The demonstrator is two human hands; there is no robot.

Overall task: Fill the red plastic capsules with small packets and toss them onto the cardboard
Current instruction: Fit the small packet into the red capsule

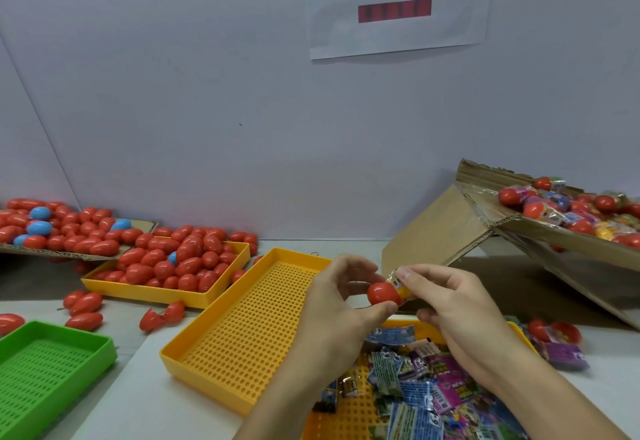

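Two bare forearms ending in left hand and right hand, sleeveless, ringless, with short unpainted nails

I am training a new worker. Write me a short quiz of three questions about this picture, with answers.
1. True or false: the green tray holds packets.
2. What does the left hand hold?
3. Where do the loose packets lie? A) yellow tray nearest the person B) green tray C) tray full of capsules

Key:
1. False; nothing shows in it.
2. A red capsule; the right hand pinches a small packet at its opening.
3. A, the near yellow tray.
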